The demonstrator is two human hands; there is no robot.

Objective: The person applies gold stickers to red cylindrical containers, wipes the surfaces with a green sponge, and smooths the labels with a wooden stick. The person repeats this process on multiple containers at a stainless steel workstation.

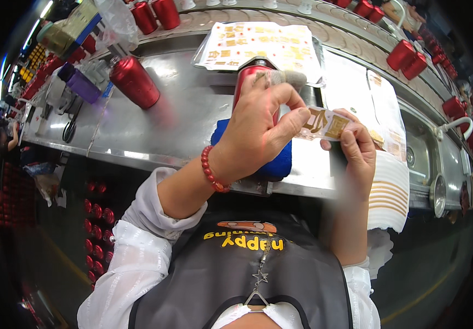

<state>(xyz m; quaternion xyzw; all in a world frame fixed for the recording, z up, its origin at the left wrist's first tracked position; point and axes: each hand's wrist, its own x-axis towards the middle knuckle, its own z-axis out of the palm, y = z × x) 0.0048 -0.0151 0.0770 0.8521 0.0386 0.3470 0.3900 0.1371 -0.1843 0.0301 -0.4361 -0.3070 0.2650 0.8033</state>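
red bottle (245,76) partly hidden behind left grip (261,120), right wrist (353,191) blurred, apron (236,277) cropped

This place was a factory workshop: many similar red bottles (135,82) were on and around the metal tabletop (181,120), which carried also sheets of golden decals (264,46); the slatted track (338,35) behind was perhaps a conveyor.

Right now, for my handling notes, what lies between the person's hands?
In the head view, a pale strip with gold markings, pinched by the right hand, spans the gap toward the left hand.
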